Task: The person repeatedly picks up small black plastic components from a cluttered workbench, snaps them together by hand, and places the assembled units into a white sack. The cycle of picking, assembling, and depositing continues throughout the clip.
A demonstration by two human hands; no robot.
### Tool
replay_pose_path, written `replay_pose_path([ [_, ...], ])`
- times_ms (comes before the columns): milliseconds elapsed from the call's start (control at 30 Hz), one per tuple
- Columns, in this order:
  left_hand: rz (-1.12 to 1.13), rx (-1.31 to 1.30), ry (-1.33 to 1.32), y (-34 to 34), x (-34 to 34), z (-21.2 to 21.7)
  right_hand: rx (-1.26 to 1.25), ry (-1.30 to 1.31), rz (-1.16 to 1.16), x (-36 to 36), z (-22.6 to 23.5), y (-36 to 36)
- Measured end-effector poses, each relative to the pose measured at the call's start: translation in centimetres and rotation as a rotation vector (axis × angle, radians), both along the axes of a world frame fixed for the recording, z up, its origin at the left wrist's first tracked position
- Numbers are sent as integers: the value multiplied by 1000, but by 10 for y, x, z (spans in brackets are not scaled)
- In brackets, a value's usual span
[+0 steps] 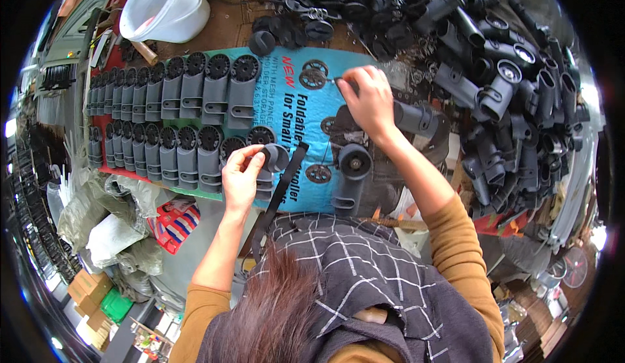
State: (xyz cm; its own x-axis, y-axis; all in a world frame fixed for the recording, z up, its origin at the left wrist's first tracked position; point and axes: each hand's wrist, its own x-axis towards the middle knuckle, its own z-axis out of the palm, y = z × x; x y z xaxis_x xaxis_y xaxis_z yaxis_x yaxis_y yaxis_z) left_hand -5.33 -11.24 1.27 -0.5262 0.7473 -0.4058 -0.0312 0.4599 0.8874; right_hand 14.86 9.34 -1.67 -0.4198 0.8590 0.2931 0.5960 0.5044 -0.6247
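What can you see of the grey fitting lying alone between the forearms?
The grey fitting looks like moulded plastic: a round dark hub joined to a tubular body with a slot-like mark near its end. It lies hub up, hub end away from the person, on the right side of the blue sheet. Neither the left hand nor right hand touches it.

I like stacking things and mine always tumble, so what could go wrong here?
The left hand is close to the lower row of grey parts, so a bump might push some out of line. The round grey piece at its fingertips could slip and drop. And the heap of grey parts on the right looks jumbled, so some might slide.
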Motion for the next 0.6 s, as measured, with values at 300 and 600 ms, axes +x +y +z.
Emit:
replay_pose_path([
  [300,-197,-33,198,-27,39,-9,-179,-76,-228,-71,-47,85],
  [600,-153,7,-223,-108,52,-2,-332,297,-116,12,10,-45],
])
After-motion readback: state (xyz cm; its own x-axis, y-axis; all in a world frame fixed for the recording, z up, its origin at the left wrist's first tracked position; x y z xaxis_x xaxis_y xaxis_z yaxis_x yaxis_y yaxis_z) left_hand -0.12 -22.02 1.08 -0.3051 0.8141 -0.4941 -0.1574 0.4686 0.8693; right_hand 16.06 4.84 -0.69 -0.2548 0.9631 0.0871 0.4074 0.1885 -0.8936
